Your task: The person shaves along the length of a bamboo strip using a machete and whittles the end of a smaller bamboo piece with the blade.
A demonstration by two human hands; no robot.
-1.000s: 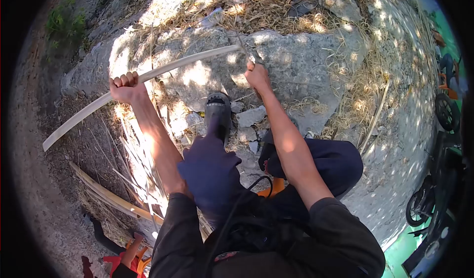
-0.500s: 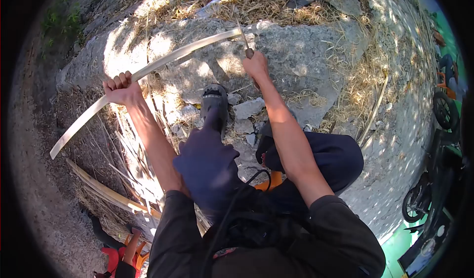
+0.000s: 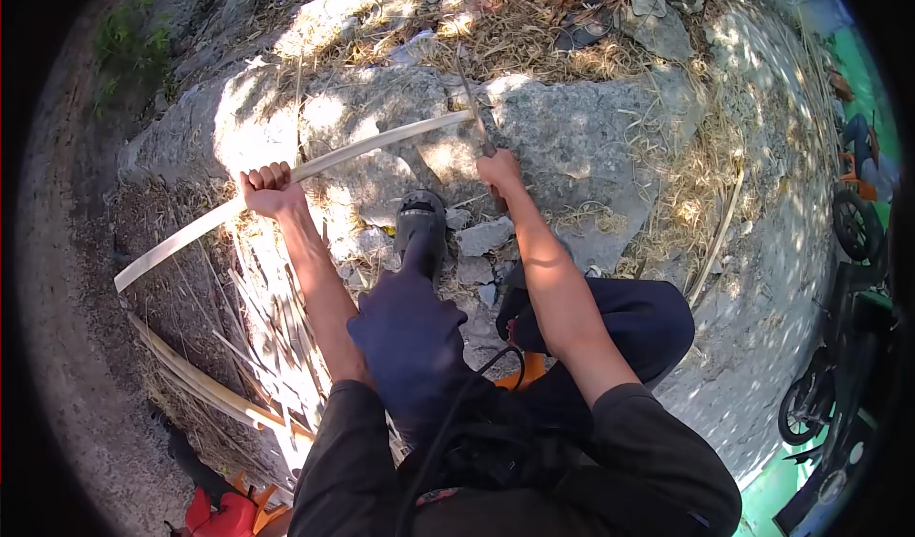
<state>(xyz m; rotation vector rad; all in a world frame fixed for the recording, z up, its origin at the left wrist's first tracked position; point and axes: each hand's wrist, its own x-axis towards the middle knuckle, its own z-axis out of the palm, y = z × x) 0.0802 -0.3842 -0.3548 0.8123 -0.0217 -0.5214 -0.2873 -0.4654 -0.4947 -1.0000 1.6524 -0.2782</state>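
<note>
A long, pale, slightly curved strip of split bamboo (image 3: 381,141) slants across in front of me. My left hand (image 3: 271,192) is closed around it near its middle, and the free end reaches down to the left. The wooden handle of a long knife (image 3: 470,99) is gripped in my right hand (image 3: 498,168). Its narrow blade points away from me and crosses the strip's right end, appearing to touch it. Below the strip, my sandalled foot (image 3: 420,227) rests by the stone slab.
A rough stone slab (image 3: 572,118) lies ahead, with dry shavings (image 3: 686,203) around it. Several split strips (image 3: 272,318) and a curved bamboo length (image 3: 214,385) lie at left. Another person in red (image 3: 224,516) sits lower left. A motorcycle (image 3: 810,394) stands at right.
The strip's right end has come down closer to me, and the strip lies flatter. My left hand has shifted right and slightly nearer. My right hand and the knife have also moved nearer.
</note>
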